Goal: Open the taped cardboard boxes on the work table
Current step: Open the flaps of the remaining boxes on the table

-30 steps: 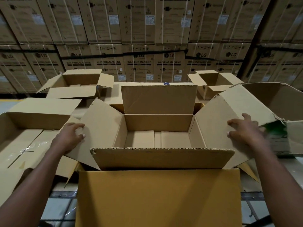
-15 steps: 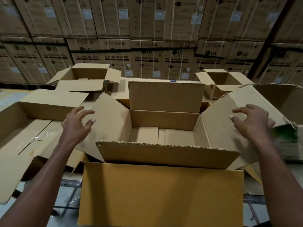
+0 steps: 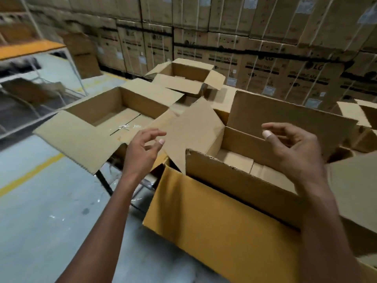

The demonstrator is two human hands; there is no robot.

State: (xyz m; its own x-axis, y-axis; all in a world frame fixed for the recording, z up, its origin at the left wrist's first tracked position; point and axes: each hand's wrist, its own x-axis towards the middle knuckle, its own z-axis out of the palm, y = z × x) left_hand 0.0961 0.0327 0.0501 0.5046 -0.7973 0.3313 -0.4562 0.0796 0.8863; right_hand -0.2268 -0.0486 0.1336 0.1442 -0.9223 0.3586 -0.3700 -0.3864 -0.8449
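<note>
Stacked washing-machine cartons (image 3: 255, 58) wall the background. Nearest, the open cardboard box (image 3: 220, 225) stands flaps up (nothing visible inside), another opened box (image 3: 114, 113) beside it. Left hand (image 3: 143, 150) and right hand (image 3: 293, 148) hover above, fingers loosely curled, holding nothing.

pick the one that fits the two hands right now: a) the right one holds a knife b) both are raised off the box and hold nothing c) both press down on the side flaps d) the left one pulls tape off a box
b: the left hand and right hand hover with loosely spread fingers above the open box, touching no flap, with no tool or tape in either.
</note>
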